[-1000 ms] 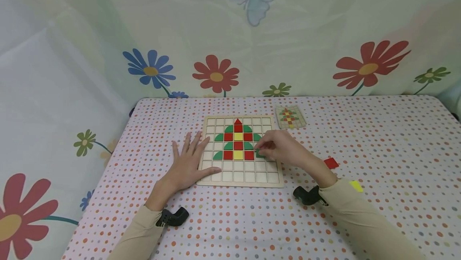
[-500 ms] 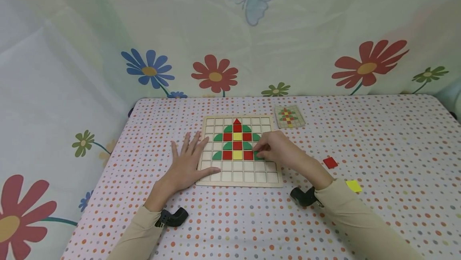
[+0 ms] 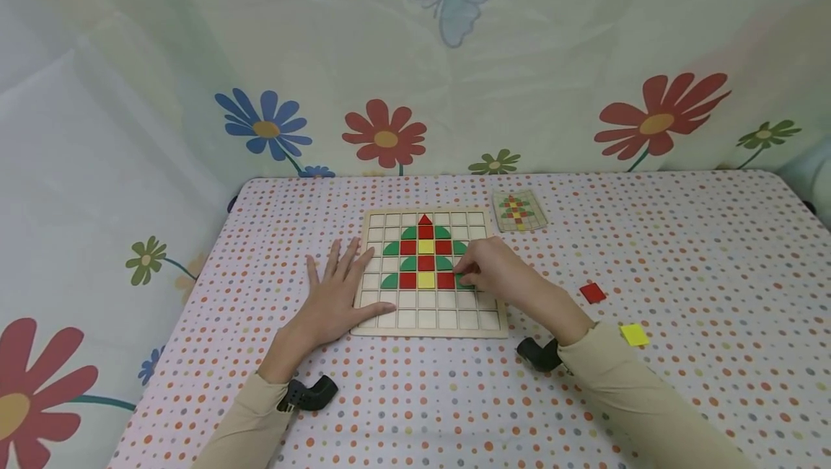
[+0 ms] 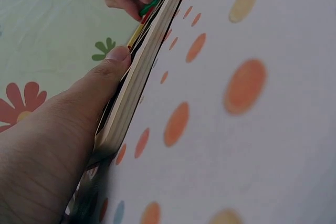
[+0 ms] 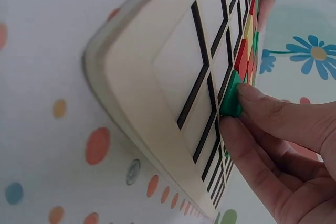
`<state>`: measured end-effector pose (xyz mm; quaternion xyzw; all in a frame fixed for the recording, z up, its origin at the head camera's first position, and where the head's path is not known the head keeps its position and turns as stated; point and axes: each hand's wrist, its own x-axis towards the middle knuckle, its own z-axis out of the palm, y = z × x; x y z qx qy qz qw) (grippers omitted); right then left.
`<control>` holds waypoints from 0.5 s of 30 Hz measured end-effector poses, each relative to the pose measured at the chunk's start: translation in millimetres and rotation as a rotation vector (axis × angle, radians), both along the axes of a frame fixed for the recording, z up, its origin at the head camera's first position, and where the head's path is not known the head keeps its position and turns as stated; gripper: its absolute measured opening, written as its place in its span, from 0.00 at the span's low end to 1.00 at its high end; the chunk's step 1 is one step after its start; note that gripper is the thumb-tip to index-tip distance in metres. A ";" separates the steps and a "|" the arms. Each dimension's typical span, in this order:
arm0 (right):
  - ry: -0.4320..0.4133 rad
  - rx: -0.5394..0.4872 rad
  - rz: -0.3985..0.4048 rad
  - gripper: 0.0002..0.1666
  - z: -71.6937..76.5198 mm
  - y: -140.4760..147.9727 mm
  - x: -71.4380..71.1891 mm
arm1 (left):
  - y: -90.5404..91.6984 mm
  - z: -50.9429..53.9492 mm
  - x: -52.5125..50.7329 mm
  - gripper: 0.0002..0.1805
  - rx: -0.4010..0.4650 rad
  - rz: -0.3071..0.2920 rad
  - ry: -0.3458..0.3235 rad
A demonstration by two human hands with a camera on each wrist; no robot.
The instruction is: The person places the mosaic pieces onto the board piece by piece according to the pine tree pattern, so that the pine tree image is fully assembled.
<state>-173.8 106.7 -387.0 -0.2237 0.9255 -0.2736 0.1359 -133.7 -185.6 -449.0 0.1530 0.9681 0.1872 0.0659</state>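
Observation:
A wooden grid board (image 3: 426,319) lies on the table, its cells partly filled with red, yellow and green tiles in a tree shape. My left hand (image 3: 334,297) rests with spread fingers on the board's left edge; in the left wrist view its thumb (image 4: 105,80) lies along the board's near side. Over the right part of the grid, my right hand (image 3: 500,274) pinches a green quarter-round tile (image 5: 231,97) between thumb and fingers. That tile sits at the cell beside a red tile (image 3: 446,280), partly covered by the fingertips in the head view.
A small pattern card (image 3: 519,211) with a similar tree lies behind the board's right corner. To the right of the board are a loose red tile (image 3: 592,292) and a loose yellow tile (image 3: 634,335), the yellow one close to the right sleeve. A dotted cloth (image 3: 415,404) covers the table.
My right hand has shifted slightly left and lowered the green tile into line beside the red tile. The left hand stays in place on the board.

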 end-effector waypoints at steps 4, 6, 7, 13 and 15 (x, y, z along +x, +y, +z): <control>0.009 0.013 0.015 0.06 1.2 -0.9 -0.1 | 0.3 -1.0 -0.4 0.59 0.001 0.000 0.007; 0.021 0.019 0.027 0.05 1.0 -1.3 -0.3 | 0.3 -1.8 -0.8 0.59 0.001 0.000 0.009; 0.025 0.020 0.031 0.05 0.8 -1.5 -0.5 | 0.2 -2.1 -0.8 0.59 0.002 0.001 0.009; 0.034 -0.072 0.043 0.06 -4.3 9.6 4.5 | -0.2 -1.6 0.4 0.59 0.008 0.007 0.005; 0.009 -0.143 0.060 0.08 -3.7 21.1 7.8 | 0.0 -1.0 -0.3 0.60 0.011 0.004 0.005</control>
